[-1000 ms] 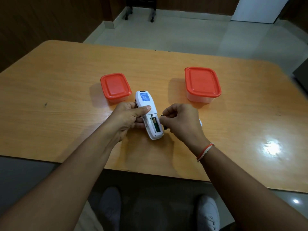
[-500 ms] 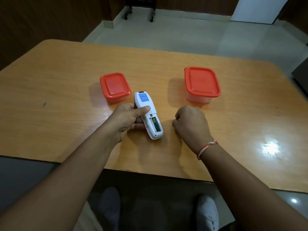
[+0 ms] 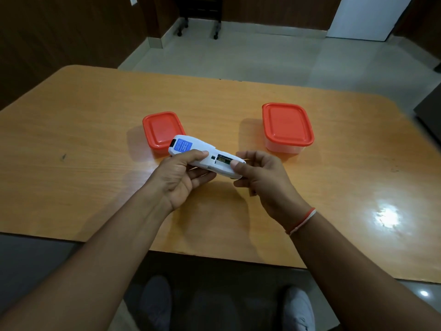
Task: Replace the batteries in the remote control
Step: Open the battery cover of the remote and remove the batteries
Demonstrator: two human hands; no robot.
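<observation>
Both hands hold the remote above the table, back side up, long axis running left to right and slightly toward the person. Left hand has its grip closed around the middle of the remote, thumb on top, fingers under. Right hand has its grip closed on the near-right end, thumb pressing on top at the edge of the open battery bay. Bay cover is off; a dark battery sits inside, just left of that thumb. Cannot tell if a second battery is there. Blue label on the remote's far-left end, black patch at the tip. Small red-lidded box on the table behind the remote's left end, partly hidden by it. Larger red-lidded box farther right, well apart from the hands. Both lids on. Red-white thread band on the right wrist. Two light shoes show on the floor below the table edge. Glare spot on the table to the right.
</observation>
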